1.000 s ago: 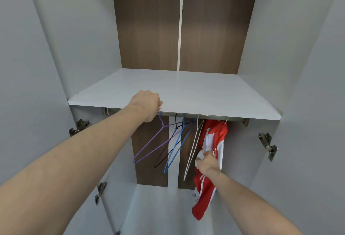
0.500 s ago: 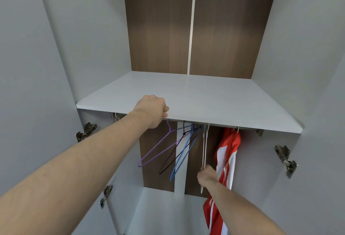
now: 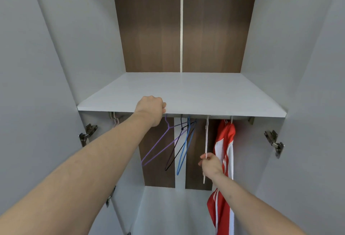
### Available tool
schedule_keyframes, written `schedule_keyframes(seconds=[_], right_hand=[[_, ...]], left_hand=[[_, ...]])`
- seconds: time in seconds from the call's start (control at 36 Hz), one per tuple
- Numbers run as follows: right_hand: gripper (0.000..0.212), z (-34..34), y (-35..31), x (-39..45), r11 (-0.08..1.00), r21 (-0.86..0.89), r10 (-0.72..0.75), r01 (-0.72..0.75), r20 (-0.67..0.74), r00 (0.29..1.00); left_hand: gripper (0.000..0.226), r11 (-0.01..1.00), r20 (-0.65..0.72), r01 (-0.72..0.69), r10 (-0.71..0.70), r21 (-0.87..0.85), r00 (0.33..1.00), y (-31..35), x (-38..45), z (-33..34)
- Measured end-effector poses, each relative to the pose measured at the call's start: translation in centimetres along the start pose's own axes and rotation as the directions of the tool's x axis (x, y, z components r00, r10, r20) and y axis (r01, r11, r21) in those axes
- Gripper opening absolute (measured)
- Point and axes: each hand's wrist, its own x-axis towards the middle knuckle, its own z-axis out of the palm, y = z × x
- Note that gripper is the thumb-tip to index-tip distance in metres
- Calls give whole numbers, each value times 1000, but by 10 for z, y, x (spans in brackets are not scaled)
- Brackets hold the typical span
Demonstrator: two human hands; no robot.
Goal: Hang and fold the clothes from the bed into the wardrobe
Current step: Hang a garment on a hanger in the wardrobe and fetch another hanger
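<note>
Clothes are showing here as 1 red-and-white garment [image 3: 225, 152], hanging on a hanger under the white shelf [image 3: 205, 94] at the right of the wardrobe. Just left of it, the right hand [image 3: 211, 164] is pinching a white hanger [image 3: 206, 137] that is hanging from the rail. Farther left, a blue hanger [image 3: 183, 149], a black hanger [image 3: 174, 155] and a purple hanger [image 3: 158, 147] are dangling tilted. The left hand [image 3: 151, 108] is curling its fingers over the shelf's near edge. Metal hinges [image 3: 274, 141] are sitting on both side walls.
</note>
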Motion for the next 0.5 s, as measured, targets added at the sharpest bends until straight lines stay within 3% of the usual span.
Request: schedule_keyframes(seconds=[0.11,0.28,0.36,0.5], right_hand=[[30,-6,10,-31,1000,18,18,-18,20,1000],[27,-14,20,-92,1000,0,3,-3,102,995],[22,-20,18,-127,999,37,-24,18,160,987],[16,-27,11,-180,989,137,-94,58,278,956]], left_hand=[[27,999,-28,-17,18,28,999,5,-13,9],[72,985,-11,-109,109,-131,994,0,-42,35],[60,926,-88,-145,122,-347,989,-2,-82,48],[39,714,-129,-168,108,-680,986,-7,-201,88]])
